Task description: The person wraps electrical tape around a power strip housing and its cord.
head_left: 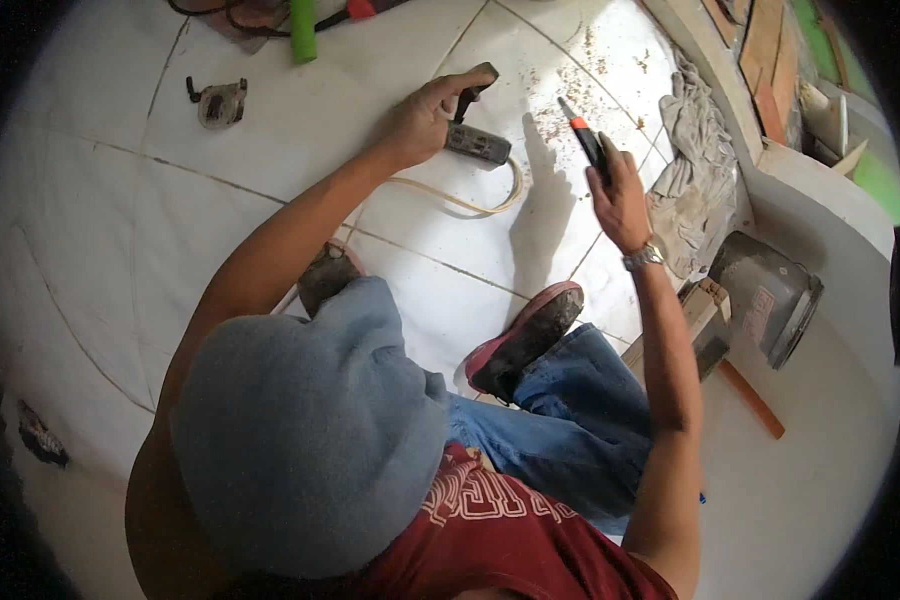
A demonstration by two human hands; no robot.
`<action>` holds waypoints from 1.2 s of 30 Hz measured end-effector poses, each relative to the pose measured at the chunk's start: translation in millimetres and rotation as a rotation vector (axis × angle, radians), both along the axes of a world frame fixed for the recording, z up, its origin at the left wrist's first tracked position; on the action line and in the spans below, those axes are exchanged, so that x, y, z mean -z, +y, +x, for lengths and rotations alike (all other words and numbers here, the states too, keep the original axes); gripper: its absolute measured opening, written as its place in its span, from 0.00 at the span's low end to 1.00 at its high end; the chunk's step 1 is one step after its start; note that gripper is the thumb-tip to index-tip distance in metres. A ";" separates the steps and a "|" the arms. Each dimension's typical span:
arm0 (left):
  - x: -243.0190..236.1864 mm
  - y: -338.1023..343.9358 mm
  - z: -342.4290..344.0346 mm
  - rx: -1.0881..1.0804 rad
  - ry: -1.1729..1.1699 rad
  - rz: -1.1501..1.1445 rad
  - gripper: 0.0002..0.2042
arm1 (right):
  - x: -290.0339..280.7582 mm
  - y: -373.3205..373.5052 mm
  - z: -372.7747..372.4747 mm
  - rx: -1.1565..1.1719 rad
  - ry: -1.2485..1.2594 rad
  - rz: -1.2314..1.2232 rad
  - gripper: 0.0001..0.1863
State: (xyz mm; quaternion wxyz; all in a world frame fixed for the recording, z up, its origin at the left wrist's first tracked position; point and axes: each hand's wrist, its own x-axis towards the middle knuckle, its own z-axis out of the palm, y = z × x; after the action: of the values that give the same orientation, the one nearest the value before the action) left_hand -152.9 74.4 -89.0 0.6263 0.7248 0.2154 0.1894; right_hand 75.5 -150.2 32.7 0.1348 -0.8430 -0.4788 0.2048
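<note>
My left hand (425,115) is closed on a dark grey cylindrical device (480,144) with a black upper part, held over the white tiled floor (270,150). A cream cord (515,190) loops from the device toward the left. My right hand (618,205) grips a slim tool (590,140) with a black handle, an orange band and a narrow pale metal tip, pointed up and away from me. The tool is right of the device, apart from it.
A clear-and-black part (220,105) and a green tube (302,30) lie on the floor. At right are a crumpled rag (690,180), a dark bin (765,300), a wooden handle (750,395) and a low white ledge (810,190) with boards (755,75) behind.
</note>
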 end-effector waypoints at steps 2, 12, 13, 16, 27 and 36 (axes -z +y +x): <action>0.7 0.9 3.8 -0.027 -0.005 0.012 0.39 | 38.4 1.7 1.4 0.032 -0.002 0.058 0.27; -8.2 8.1 5.0 0.078 0.120 0.124 0.45 | 65.7 61.4 -48.4 0.132 0.043 0.315 0.29; -6.9 7.3 3.7 0.077 0.111 0.104 0.44 | 64.7 76.0 -59.7 0.236 0.349 0.319 0.30; -14.2 7.6 11.2 0.126 0.062 0.046 0.43 | 78.1 110.9 -69.8 0.336 0.556 0.314 0.35; -21.1 7.8 11.2 0.225 -0.001 0.124 0.47 | 98.7 119.9 -50.9 0.364 0.049 0.312 0.14; -6.7 8.3 -11.0 0.053 0.011 -0.086 0.40 | 25.8 133.0 -25.3 0.518 0.969 0.273 0.18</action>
State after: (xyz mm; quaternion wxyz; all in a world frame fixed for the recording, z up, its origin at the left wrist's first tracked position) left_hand -163.9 82.7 -82.3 0.6605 0.7038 0.2075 0.1594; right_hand 50.2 -17.2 6.9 0.4931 -0.7174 -0.1618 0.4648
